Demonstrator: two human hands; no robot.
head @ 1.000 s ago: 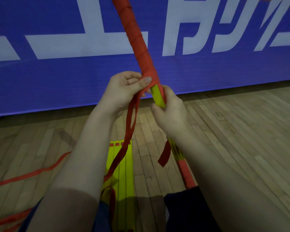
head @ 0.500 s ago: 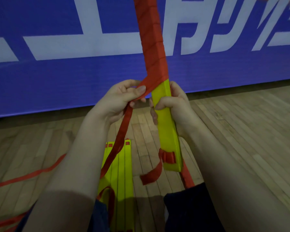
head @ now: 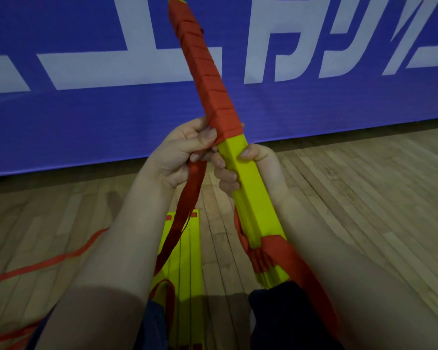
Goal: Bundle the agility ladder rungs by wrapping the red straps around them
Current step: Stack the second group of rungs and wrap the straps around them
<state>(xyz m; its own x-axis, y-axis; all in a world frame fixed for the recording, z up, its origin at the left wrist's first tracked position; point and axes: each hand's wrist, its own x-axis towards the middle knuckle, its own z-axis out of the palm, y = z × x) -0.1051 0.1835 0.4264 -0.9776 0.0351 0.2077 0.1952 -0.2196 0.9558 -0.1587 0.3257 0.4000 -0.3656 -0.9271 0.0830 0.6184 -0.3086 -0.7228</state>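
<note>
While half-wrapped, rung bundle (head: 249,195) clamped in right hand (head: 264,161), red strap (head: 187,200) pinched in left hand (head: 178,154).

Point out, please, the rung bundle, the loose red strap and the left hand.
rung bundle (head: 253,198): head view, bare yellow middle.
red strap (head: 189,198): head view, slack below the hand.
left hand (head: 177,150): head view, thumb base.

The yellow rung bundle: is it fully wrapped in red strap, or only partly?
Partly wrapped. The red strap covers the rung bundle above the left hand; below it, bare yellow shows.
</note>
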